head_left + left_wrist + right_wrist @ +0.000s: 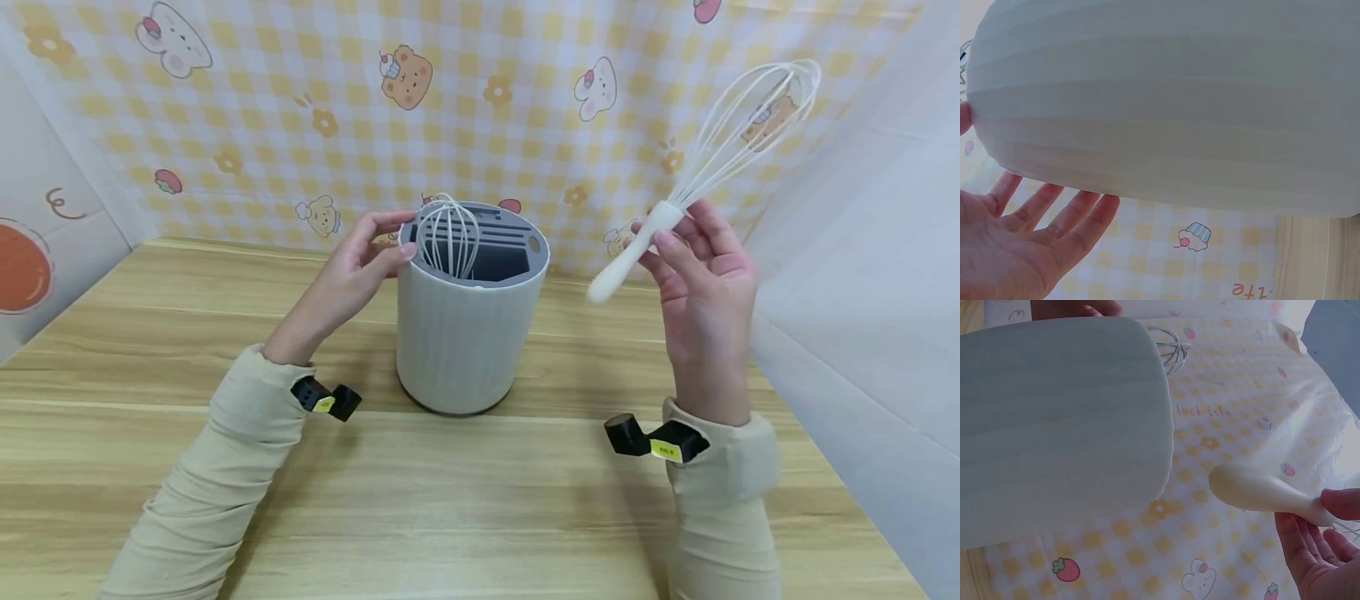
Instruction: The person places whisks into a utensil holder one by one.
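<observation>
A white utensil holder [468, 342] with a ribbed side and a grey slotted insert stands upright on the table. My left hand [367, 250] rests against its upper left side. The thumb touches the rim, and the spread fingers [1088, 228] lie fairly straight with their tips on the wall. A small wire whisk [448, 237] stands in the holder, its wire loops above the rim and its lower part hidden. To the right, in the air, my right hand [705, 275] pinches the cream handle of a larger whisk [663, 218], whose loops point up and right.
The wooden table [450, 508] runs beneath both arms. Behind the holder hangs a yellow checked cloth [480, 125] with cartoon prints. White panels [862, 333] bound the right and left sides.
</observation>
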Tool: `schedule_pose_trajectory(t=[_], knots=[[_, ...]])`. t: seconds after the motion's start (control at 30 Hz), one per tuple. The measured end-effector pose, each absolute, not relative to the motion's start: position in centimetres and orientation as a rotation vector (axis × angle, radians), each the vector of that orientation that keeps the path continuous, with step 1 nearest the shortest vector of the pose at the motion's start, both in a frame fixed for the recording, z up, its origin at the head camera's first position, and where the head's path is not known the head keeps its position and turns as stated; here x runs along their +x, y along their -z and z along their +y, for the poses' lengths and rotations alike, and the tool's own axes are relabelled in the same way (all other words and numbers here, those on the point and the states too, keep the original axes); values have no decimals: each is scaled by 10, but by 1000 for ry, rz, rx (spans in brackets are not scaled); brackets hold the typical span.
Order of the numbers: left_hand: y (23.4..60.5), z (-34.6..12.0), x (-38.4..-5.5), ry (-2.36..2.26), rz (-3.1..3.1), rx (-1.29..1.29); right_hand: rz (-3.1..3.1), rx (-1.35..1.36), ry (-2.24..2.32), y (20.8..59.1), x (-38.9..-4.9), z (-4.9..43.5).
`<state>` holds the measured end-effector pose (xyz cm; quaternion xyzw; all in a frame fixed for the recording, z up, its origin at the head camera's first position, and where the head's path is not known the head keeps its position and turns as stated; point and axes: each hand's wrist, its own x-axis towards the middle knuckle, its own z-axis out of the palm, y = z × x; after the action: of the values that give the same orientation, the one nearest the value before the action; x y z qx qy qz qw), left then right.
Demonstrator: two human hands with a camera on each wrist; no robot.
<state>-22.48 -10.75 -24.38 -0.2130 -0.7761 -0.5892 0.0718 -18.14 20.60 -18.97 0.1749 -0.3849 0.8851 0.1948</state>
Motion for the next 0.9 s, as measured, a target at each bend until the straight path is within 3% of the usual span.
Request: schedule_pose_trajectory(t=[0.63, 0.9], knots=[[244, -107, -225, 1779, -2331, -643, -1044, 673, -2437, 191, -169, 182], [243, -108, -225, 1770, -2335, -639, -1299, 716, -2209, 198, -170, 171]])
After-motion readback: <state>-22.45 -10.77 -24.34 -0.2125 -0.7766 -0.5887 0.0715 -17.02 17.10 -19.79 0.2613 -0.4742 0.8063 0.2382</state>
